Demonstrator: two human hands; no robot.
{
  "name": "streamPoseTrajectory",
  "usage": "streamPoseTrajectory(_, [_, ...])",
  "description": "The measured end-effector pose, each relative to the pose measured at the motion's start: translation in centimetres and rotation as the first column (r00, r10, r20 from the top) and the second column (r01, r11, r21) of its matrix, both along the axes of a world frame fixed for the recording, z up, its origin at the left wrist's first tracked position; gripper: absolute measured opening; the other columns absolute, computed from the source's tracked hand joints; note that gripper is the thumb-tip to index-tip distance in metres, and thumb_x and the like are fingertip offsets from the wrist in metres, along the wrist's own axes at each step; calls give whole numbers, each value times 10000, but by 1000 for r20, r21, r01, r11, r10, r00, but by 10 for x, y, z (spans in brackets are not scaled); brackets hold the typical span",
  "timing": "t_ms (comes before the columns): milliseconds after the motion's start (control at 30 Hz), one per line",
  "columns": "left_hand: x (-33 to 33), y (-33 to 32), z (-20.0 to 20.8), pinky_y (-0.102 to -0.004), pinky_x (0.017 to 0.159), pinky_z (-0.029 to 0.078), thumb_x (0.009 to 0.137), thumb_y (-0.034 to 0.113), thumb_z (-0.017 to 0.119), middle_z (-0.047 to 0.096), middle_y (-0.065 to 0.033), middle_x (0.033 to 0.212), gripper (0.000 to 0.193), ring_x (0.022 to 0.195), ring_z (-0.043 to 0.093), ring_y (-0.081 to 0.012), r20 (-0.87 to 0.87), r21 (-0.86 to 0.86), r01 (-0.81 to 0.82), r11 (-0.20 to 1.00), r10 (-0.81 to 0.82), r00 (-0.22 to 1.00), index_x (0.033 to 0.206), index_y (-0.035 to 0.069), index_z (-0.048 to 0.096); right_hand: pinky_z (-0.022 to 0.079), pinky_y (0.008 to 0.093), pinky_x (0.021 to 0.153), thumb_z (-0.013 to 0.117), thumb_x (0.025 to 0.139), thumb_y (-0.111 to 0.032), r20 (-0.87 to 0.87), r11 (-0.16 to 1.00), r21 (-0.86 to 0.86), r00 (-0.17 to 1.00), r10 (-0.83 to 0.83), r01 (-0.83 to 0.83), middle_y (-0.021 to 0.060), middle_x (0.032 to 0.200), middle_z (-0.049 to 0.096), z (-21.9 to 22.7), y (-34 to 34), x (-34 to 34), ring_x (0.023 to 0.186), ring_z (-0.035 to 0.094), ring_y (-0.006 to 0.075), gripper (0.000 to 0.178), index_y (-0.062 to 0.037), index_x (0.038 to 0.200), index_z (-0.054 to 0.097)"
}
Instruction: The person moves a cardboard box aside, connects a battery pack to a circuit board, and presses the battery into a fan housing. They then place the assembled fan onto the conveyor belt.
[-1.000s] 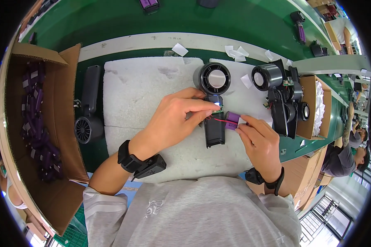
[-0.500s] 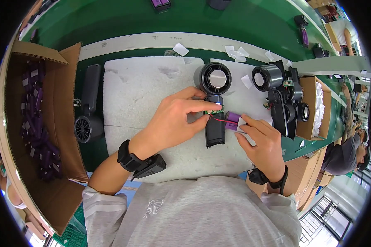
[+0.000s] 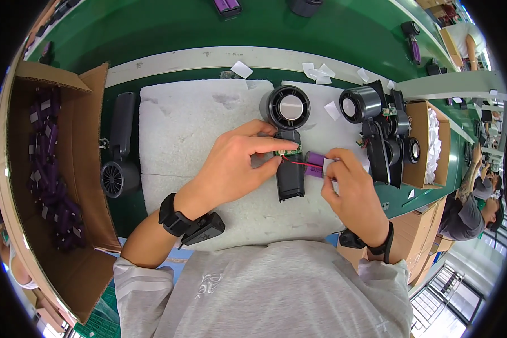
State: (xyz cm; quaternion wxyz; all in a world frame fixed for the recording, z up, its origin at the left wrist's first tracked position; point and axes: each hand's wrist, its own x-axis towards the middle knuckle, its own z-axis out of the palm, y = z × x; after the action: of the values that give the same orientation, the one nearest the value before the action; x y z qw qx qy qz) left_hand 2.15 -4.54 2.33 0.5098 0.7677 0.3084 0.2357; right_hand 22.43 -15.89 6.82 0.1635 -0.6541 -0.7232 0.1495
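Left hand (image 3: 225, 166) touches the circuit board (image 3: 288, 151) on the black handle (image 3: 290, 183), grip unclear; right hand (image 3: 350, 186) pinches white paper (image 3: 327, 165) at the purple batteries (image 3: 314, 164), right of the handle. Board positioning seems in hand; next move calls for slack red wire (image 3: 296, 163).

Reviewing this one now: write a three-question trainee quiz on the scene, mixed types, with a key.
1. True or false: the left hand has a fingertip at the green circuit board.
2. What colour is the wire running toward the battery pack beside the right hand?
3. The cardboard box at left holds: a) white paper; b) purple cells; c) black fans.

Key: 1 true; 2 red; 3 b.
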Motion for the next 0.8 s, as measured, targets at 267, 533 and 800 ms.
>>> streamPoseTrajectory(267, [0, -1, 5, -298, 707, 533, 746, 7, 690, 633, -147, 1043, 339, 856, 657, -254, 33, -10, 18, 1000, -18, 999, 1049, 149, 743, 472, 244, 676, 589, 895, -31, 83, 591, 333, 602, -794, 734, 107, 1114, 613, 58, -25, 117, 769, 579, 88, 170, -12, 1062, 608])
streamPoseTrajectory(533, [3, -4, -4, -315, 689, 538, 730, 33, 709, 642, -150, 1038, 323, 822, 661, -275, 36, 45, -58, 997, 57, 998, 1026, 155, 748, 492, 335, 789, 768, 640, -14, -70, 999, 25, 997, 23, -21, 137, 1125, 615, 0, 12, -1, 998, 591, 245, 541, -27, 1151, 592])
streamPoseTrajectory(800, [9, -12, -5, -340, 643, 532, 708, 36, 698, 650, -140, 1025, 283, 735, 656, -283, 56, 58, -153, 987, 150, 987, 964, 146, 748, 510, 344, 805, 700, 726, 29, -379, 941, -317, 925, -11, -119, 167, 1120, 610, 14, 14, 7, 982, 626, 232, 522, -9, 1221, 536])
